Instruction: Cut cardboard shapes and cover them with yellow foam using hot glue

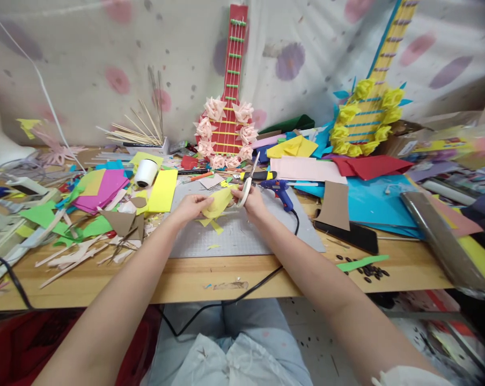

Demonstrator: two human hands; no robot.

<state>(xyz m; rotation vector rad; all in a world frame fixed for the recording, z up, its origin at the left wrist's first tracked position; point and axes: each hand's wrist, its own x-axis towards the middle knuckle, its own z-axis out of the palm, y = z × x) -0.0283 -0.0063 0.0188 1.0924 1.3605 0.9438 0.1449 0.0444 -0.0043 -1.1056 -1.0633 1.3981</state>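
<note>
Pinched between the thumb and fingers of my left hand (192,208) is a piece of yellow craft paper (219,201), held above the grey cutting mat (242,241). My right hand (254,202) is closed around white-handled scissors (246,187), whose blades point up and away from me. Its fingertips are close to the paper's right edge; whether they touch it I cannot tell. Yellow offcuts (217,227) lie below the paper. Just right of my right hand rests a blue glue gun (280,193), beside a black-and-yellow tool handle (262,175).
A red paper guitar (233,69) with pink flowers leans at the back; a yellow one (365,115) stands right. Scraps (85,252) and a white roll (146,172) lie left. Blue sheets (381,201), a phone (355,237) and black beads (371,272) lie right. The glue gun's cord (262,281) crosses the table edge.
</note>
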